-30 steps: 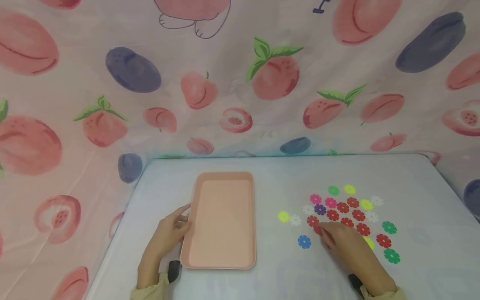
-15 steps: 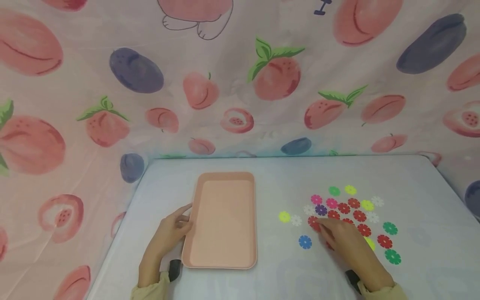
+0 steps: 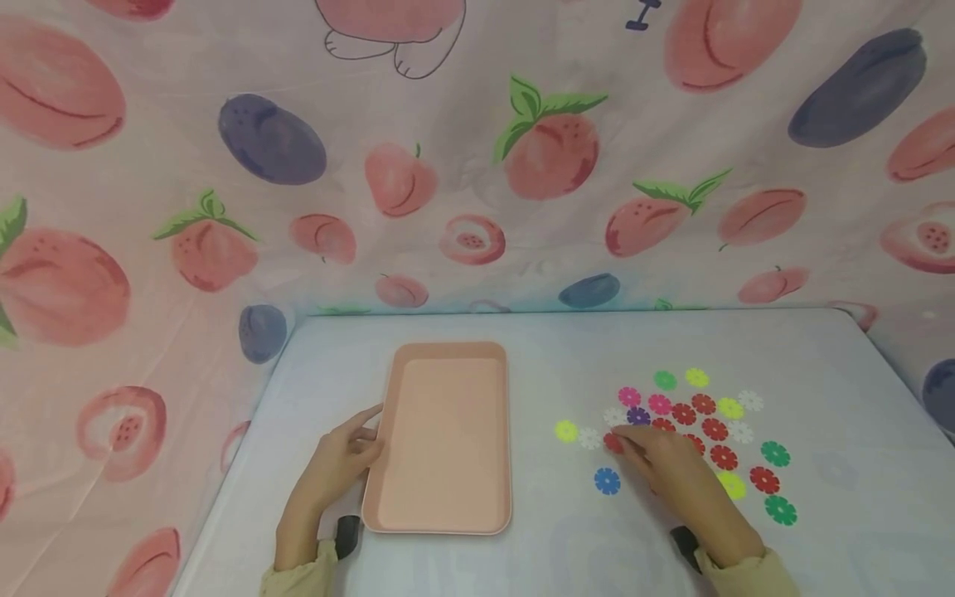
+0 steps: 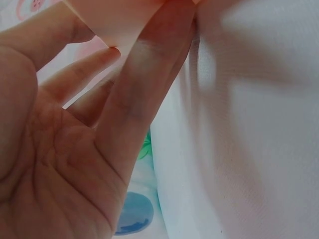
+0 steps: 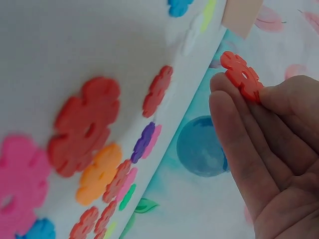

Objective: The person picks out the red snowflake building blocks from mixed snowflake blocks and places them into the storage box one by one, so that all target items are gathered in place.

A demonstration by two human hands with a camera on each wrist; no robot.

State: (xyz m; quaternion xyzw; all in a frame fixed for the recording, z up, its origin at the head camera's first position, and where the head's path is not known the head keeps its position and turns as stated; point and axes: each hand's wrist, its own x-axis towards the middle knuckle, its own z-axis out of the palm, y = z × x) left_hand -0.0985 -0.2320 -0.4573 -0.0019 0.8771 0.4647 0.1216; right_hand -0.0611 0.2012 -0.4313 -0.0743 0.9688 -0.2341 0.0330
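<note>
In the head view my right hand (image 3: 667, 460) is over the left side of a scatter of coloured discs. Its thumb and fingertips pinch a red interlocking disc (image 5: 243, 75), seen tilted and apart from the table in the right wrist view. A second red disc (image 5: 157, 91) lies on the white surface nearby, beside a purple disc (image 5: 143, 142). To the left, my left hand (image 3: 332, 468) touches the left edge of a shallow peach tray (image 3: 443, 448); its fingers look spread and mostly straight in the left wrist view. The tray's inside holds nothing.
Several discs lie right of the tray, among them a blue disc (image 3: 608, 481), a yellow disc (image 3: 566, 431) and a green disc (image 3: 780, 510). A fruit-printed cloth (image 3: 470, 166) rises behind the pale table (image 3: 537, 356).
My right hand has shifted slightly left with the red disc, showing more of the yellow disc near its wrist. My left hand stays at the tray's edge.
</note>
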